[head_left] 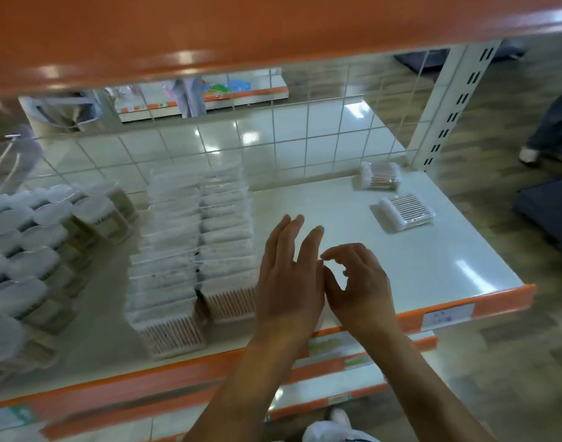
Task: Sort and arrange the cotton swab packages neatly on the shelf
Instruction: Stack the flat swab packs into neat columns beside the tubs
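Two rows of clear cotton swab packages (pixel 193 250) stand on edge on the white shelf (pixel 433 269), running from front to back. My left hand (pixel 289 275) hovers just right of the right-hand row, fingers straight and holding nothing. My right hand (pixel 359 282) is beside it with loosely curled fingers, also holding nothing. A flat swab package (pixel 404 212) lies alone at the right of the shelf. Another swab package (pixel 380 176) sits behind it near the back corner.
Round swab tubs with white lids (pixel 43 250) fill the shelf's left part. A wire grid (pixel 273 138) backs the shelf, an orange shelf (pixel 241 30) hangs overhead, and a white upright post (pixel 455 100) stands at the right. Lower shelves (pixel 321 393) jut out below.
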Tool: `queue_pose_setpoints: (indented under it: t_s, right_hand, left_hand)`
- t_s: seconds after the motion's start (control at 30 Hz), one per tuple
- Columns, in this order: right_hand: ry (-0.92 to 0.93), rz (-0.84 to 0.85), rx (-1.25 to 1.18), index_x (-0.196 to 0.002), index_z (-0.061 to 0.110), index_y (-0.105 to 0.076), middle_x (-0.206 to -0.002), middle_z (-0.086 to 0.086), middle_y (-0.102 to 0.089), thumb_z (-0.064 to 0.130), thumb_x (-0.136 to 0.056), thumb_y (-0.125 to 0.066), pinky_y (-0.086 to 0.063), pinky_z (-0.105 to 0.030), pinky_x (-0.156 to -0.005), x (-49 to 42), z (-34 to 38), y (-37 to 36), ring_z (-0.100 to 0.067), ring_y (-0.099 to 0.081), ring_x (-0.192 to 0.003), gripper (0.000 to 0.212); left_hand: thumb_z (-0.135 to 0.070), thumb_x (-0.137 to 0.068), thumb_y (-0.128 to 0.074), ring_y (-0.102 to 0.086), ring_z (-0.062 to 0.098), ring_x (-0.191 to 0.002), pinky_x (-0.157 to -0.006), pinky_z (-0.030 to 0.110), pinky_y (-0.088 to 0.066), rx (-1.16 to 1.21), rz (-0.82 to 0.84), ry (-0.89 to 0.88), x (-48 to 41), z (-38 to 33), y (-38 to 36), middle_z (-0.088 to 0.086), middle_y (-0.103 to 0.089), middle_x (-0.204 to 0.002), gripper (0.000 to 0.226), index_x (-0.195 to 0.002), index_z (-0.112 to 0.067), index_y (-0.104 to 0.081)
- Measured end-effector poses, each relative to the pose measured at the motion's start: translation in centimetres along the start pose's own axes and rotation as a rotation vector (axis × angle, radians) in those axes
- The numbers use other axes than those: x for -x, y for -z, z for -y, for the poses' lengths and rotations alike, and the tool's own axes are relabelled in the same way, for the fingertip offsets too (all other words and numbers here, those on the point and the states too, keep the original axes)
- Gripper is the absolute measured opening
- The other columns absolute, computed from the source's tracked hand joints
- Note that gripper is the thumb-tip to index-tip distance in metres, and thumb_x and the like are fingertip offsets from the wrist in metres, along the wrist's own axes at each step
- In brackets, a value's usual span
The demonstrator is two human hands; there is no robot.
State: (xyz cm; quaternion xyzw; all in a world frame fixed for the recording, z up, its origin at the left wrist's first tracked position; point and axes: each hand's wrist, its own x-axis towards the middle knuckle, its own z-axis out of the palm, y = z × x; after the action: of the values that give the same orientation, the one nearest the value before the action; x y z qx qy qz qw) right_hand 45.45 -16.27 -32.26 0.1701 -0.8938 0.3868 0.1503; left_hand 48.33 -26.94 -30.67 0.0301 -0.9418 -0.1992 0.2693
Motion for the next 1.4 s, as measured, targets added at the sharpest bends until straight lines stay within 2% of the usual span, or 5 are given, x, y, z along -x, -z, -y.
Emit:
queue_pose_setpoints:
  t_s: [0.13,0.4,0.9,1.13,1.4]
  right_hand:
    - [-0.069,0.043,0.078,-0.098,0.019,-0.066,-0.102,0.005,-0.062,0.016,-0.082,-0.069,-0.033,-0.007,-0.071,-1.0,-1.7,0.5,-0.013,-0.054,-0.096,0.017]
    - [-0.049,0.018,0.21,-0.107,0.012,-0.063,-0.112,-0.009,-0.059,0.015,-0.079,-0.07,-0.044,-0.037,-0.089,-4.0,-6.4,1.4,-0.029,-0.048,-0.108,0.029]
    - [-0.343,0.121,0.398,-0.143,0.014,-0.024,-0.153,-0.021,-0.011,0.04,-0.086,-0.057,0.001,-0.054,-0.113,-8.0,-12.5,3.3,-0.035,0.004,-0.143,0.07]
    - [-0.318,0.128,0.333,-0.128,0.01,-0.038,-0.134,-0.018,-0.037,0.037,-0.082,-0.062,-0.017,-0.057,-0.109,-8.0,-12.5,3.0,-0.037,-0.03,-0.129,0.058]
    - [0.031,0.118,-0.12,-0.13,0.01,-0.044,-0.125,-0.009,-0.048,0.015,-0.065,-0.074,-0.036,-0.026,-0.094,-5.8,-9.9,3.7,-0.025,-0.045,-0.114,0.071]
  left_hand:
    - [-0.007,-0.071,-0.079,-0.045,0.029,-0.128,-0.091,0.045,-0.049,-0.028,0.03,-0.009,-0.8,-0.7,-1.9,0.011,-0.054,-0.133,0.058,-0.124,-0.014,-0.056]
    - [-0.013,-0.071,-0.079,-0.05,0.031,-0.124,-0.097,0.04,-0.045,-0.073,0.092,0.014,-1.4,-1.3,-5.6,0.012,-0.055,-0.13,0.057,-0.124,-0.013,-0.057]
    - [-0.017,-0.071,-0.078,-0.054,0.03,-0.116,-0.094,0.041,-0.05,-0.086,0.09,0.144,-0.2,-2.1,-7.4,0.01,-0.059,-0.122,0.052,-0.12,-0.012,-0.06]
    - [-0.016,-0.076,-0.074,-0.053,0.029,-0.116,-0.096,0.039,-0.049,-0.057,0.042,0.182,0.1,-1.7,-7.3,0.01,-0.059,-0.121,0.049,-0.121,-0.011,-0.057]
    - [-0.043,-0.087,-0.045,-0.06,0.009,-0.099,-0.092,0.019,-0.044,0.234,-0.034,0.354,-0.2,-2.3,-5.8,0.0,-0.062,-0.116,0.047,-0.122,-0.014,-0.058]
